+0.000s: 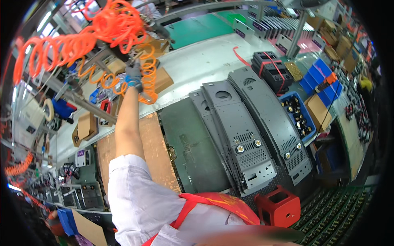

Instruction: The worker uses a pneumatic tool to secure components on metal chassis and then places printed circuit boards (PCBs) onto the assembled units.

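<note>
My left hand (134, 77), in a grey glove with a blue band at the wrist, reaches far out to the upper left. Its fingers are closed among orange coiled air hoses (150, 76), beside a metal upright; what they grip is too small to make out. A blurred strip of bare skin, apparently my right arm (250, 234), crosses the lower edge; its fingers do not show clearly. To the right of my left arm, stacked grey perforated metal panels (232, 119) lie on the bench, with another long grey panel (266, 110) beside them. Round brass-coloured fittings sit on both.
A blue bin of black and brass knobs (297, 115) stands right of the panels, near strapped black parts (271, 69). A red stool (278, 207) stands below. Thick red-orange hose coils (111, 24) hang upper left. Cardboard (135, 147) and a dark green mat (193, 143) cover the bench.
</note>
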### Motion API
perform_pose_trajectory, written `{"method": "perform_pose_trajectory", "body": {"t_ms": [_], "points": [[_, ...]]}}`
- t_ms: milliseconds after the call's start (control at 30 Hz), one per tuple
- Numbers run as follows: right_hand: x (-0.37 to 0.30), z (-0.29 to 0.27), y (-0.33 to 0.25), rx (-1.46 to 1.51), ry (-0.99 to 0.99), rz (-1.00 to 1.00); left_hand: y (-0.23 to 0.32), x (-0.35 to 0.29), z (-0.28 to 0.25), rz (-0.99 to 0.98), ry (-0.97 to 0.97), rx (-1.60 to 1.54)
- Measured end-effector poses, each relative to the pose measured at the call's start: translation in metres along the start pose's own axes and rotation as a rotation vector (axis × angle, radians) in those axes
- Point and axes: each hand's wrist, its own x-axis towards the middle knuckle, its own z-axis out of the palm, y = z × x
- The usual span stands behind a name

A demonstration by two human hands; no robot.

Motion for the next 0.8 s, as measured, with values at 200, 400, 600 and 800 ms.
{"method": "perform_pose_trajectory", "body": {"t_ms": [200,400,600,800], "points": [[-0.101,-0.169,-0.121,-0.128,-0.239,0.145,0.058,-0.005,0.010,-0.132,0.003,0.341],[-0.156,-0.290,-0.292,-0.148,-0.482,-0.116,0.145,-0.144,-0.052,-0.187,-0.010,0.072],[-0.185,-0.298,-0.412,-0.329,-0.994,-0.928,0.188,-0.353,-0.105,-0.679,-0.329,0.111],[-0.199,-0.247,-0.490,-0.582,-1.195,-1.480,0.272,-0.503,-0.107,-1.123,-0.733,0.427]]}}
